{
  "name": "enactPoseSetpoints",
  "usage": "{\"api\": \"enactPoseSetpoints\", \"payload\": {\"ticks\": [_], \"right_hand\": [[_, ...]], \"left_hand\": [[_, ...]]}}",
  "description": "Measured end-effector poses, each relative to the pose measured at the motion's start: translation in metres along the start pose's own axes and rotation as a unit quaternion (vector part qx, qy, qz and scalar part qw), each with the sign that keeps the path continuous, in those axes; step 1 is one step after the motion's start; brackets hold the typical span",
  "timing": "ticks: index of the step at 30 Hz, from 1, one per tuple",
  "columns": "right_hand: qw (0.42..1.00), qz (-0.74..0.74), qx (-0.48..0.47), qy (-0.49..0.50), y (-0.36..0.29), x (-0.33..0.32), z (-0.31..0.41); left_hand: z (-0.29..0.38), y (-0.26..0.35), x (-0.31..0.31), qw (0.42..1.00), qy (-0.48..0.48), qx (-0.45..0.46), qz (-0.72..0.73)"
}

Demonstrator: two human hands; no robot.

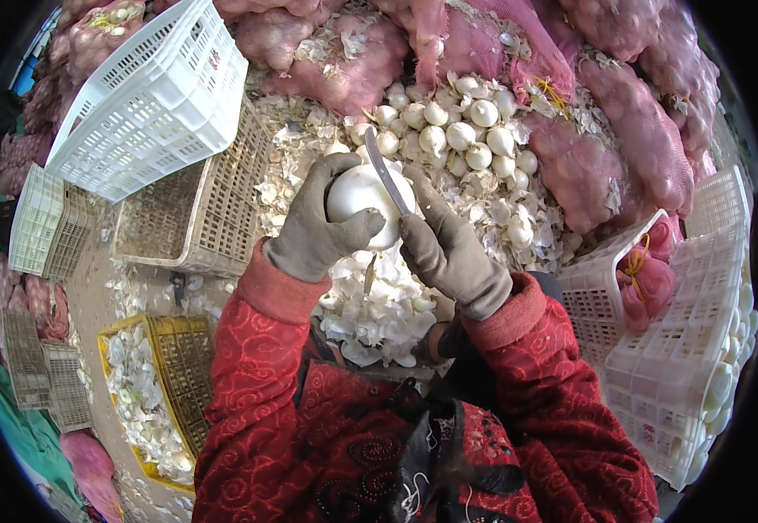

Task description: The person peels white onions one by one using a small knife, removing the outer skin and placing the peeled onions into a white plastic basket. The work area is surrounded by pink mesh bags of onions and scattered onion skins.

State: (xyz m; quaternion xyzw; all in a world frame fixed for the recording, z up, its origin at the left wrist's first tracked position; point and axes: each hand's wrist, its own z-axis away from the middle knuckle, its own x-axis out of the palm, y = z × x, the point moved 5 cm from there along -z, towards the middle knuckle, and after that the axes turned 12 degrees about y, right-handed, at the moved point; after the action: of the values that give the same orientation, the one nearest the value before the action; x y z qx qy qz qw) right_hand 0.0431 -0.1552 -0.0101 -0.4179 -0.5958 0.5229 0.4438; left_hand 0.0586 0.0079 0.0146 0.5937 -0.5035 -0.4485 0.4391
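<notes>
A large white onion (356, 196) is gripped in my left hand (323, 219), which wears a grey-brown work glove. My right hand (454, 245), gloved alike, holds a small knife by its handle. The curved knife blade (384, 171) points up and away from me, lying across the right side of the onion. Fingers of my right hand reach along the onion's right edge. Just below both hands, a heap of white onion skins (379, 310) lies between my legs. Beyond the hands, a pile of white onions (461, 136) rests among loose skins on the ground.
Pink mesh sacks of onions (588, 157) bank up across the back and right. A white crate (157, 104) sits tilted on a dirty crate (229, 196) at left. Nearer, a yellow crate (180, 386) holds skins. At right, a white crate (666, 366) stands beside peeled onions (722, 386).
</notes>
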Motion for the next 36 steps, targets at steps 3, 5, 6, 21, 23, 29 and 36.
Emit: {"api": "enactPoseSetpoints", "payload": {"ticks": [3,5,6,21,23,29,36], "right_hand": [[0.999,-0.036,-0.006,0.031,-0.006,-0.002,0.000],[0.992,-0.105,0.047,0.044,-0.007,-0.005,0.002],[0.987,-0.135,0.070,0.046,-0.007,-0.007,0.003],[0.993,-0.043,0.101,0.035,-0.012,-0.014,0.005],[0.998,0.018,0.039,-0.045,-0.008,-0.003,0.009],[0.996,0.023,0.023,-0.080,0.002,-0.002,0.007],[0.991,-0.091,0.099,-0.018,-0.010,-0.014,0.006]], "left_hand": [[0.003,0.009,0.004,0.997,-0.001,0.056,-0.054],[0.007,0.017,0.007,0.988,-0.003,0.116,-0.104],[0.007,0.015,0.007,0.995,-0.006,0.074,-0.069],[0.009,0.009,-0.006,0.981,-0.074,-0.127,0.123],[0.006,0.006,-0.008,0.995,-0.054,-0.084,-0.003],[0.013,0.009,0.009,0.988,-0.128,-0.078,-0.047],[0.019,0.020,0.009,0.983,-0.160,-0.035,-0.080]]}}
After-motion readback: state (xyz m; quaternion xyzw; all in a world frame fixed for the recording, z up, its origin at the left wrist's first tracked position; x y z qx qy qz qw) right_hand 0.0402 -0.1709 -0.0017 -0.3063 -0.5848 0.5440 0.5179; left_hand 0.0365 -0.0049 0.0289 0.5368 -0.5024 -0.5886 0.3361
